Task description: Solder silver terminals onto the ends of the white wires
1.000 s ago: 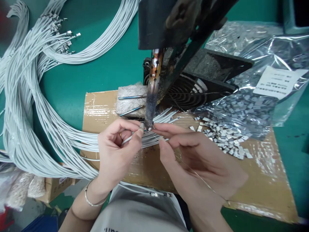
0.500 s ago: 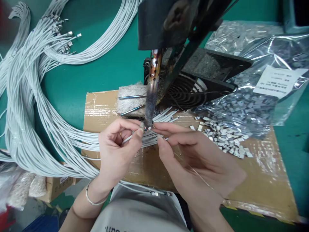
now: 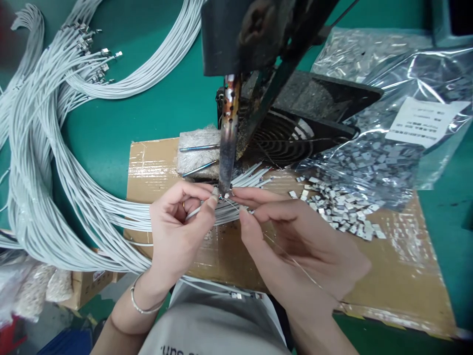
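Between thumb and forefinger, my left hand (image 3: 179, 224) pinches a white cable (image 3: 192, 213), its end turned toward the iron. The soldering iron (image 3: 229, 130), mounted above, points down, and its dark tip meets a small metal piece (image 3: 226, 195) at the cable's end. My right hand (image 3: 295, 241) is closed on a thin solder wire (image 3: 295, 264), which runs back across the palm toward the wrist. The wire's front end is close to the iron tip; fingers and tip partly hide the contact. More white cables (image 3: 229, 215) lie beneath both hands.
Loose metal connectors (image 3: 345, 209) lie right, beside a clear bag (image 3: 391, 162) of similar parts. A black fan (image 3: 284, 135) stands behind the iron. A wrapped block (image 3: 195, 155) bears two metal rods. Cable bundles (image 3: 37, 172) fill the left. Cardboard (image 3: 399, 276) covers the green table.
The iron's upper part has swung slightly left and its tip sits a touch further left. My right hand has shifted a little left with the solder wire. My left hand has barely moved.
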`<state>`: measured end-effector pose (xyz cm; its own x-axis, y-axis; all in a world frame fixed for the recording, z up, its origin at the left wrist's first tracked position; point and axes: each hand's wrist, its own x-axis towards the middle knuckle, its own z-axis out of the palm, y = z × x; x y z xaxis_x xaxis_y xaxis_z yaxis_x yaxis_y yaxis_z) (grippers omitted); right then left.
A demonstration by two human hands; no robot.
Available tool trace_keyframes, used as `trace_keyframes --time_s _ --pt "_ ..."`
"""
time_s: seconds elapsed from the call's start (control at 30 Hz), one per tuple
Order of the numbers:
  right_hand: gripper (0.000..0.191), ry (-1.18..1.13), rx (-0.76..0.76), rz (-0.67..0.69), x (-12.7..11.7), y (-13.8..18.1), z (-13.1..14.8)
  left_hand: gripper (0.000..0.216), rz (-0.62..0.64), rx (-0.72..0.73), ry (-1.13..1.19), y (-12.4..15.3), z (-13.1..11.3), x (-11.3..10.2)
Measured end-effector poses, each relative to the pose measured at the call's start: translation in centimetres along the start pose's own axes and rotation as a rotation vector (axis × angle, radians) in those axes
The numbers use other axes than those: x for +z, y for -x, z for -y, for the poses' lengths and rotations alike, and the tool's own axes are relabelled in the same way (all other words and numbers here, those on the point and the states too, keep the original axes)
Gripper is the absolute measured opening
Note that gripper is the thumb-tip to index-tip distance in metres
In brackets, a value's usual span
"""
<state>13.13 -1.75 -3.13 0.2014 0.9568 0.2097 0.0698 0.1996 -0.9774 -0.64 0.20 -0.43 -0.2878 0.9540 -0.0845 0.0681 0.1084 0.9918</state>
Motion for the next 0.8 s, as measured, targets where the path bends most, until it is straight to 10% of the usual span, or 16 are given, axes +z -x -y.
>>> trace_keyframes --time_s 0.8 --pt "0.021 0.004 -0.007 -0.009 0.12 -0.08 0.19 0.015 0.004 0.005 0.015 -0.04 -0.18 -0.01"
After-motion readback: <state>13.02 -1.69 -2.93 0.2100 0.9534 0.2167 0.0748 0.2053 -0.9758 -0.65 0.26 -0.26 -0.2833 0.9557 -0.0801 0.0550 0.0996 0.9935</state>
